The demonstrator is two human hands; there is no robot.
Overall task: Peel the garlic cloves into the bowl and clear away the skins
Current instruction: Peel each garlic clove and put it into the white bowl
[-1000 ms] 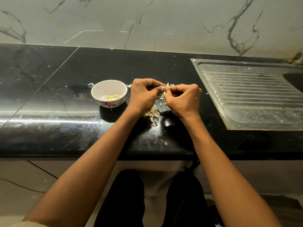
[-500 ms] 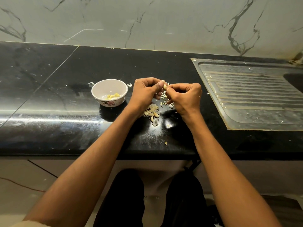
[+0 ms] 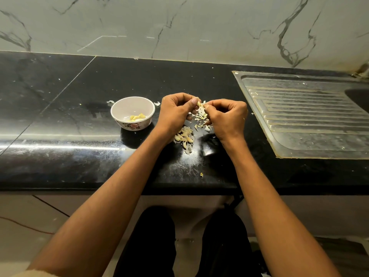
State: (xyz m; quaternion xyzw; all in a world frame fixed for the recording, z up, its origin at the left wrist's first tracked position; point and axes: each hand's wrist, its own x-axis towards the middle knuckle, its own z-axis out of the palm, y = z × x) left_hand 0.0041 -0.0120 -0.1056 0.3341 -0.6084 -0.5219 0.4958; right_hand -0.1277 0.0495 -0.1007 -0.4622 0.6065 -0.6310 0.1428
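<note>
My left hand (image 3: pixel 175 112) and my right hand (image 3: pixel 226 116) meet over the black counter, both with curled fingers pinching one small garlic clove (image 3: pixel 199 103) between the fingertips. A pile of loose skins (image 3: pixel 201 117) lies right below the hands. A heap of unpeeled cloves (image 3: pixel 184 136) sits a little nearer to me, beside my left wrist. Left of my left hand stands a white bowl (image 3: pixel 119 108) with a flower print; a few peeled yellow cloves (image 3: pixel 137 117) lie in it.
A steel sink drainboard (image 3: pixel 311 116) fills the counter's right side, with the basin at the far right edge. Stray skin bits lie near the bowl (image 3: pixel 157 103) and near the counter's front edge (image 3: pixel 201 174). A marble wall runs behind.
Both hands stay together over the skins, shifting only slightly. The fingers have worked at the clove, and a flap of skin now hangs below it.
</note>
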